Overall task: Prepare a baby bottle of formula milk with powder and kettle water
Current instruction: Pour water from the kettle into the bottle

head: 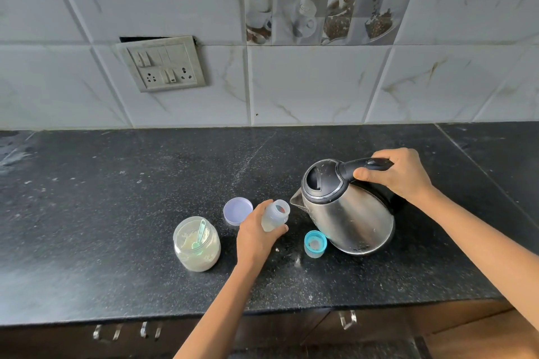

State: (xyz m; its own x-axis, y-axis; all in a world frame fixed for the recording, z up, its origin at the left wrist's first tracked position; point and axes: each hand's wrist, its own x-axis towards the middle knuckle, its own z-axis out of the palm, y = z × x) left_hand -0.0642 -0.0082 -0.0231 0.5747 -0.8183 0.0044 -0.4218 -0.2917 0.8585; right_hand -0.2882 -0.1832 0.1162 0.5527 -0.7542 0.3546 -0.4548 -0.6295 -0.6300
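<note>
Nearest edge: cabinet handles (347, 319) below the black surface (116, 213).

Powder jar (197, 245) stands open at left-centre, a pale green scoop (199, 234) left inside it; its lid (238, 211) lies just behind, inside up.

Teal bottle collar (315, 243) sits off the bottle, just beside the kettle's base.

Left hand (256, 237): fingers and thumb wrapped round the lower body of the baby bottle (275, 214); bottle uncapped and tilted, long axis leaning right, open mouth aimed at the kettle; whether its base touches the surface cannot be told; contents hard to read through the cloudy plastic.

Steel kettle (347, 213) to the right of the bottle; lid down; spout (296, 199) points left and sits just beside the bottle's mouth, nearly level with it; no stream of water visible.

Right hand (399, 175): closed round the black handle (367, 165), thumb along its near side; handle lies on the side away from the bottle.

Judgement: the pour is about to start; it turns on the spout-to-mouth line, spout left, mouth right, the two near but apart; the right hand must tip the kettle leftwards while the left keeps the narrow mouth under the lip; risk is hot water missing the mouth and running over the left fingers.

Far: marbled wall tiles; a switch plate (163, 64) sitting slightly crooked.
</note>
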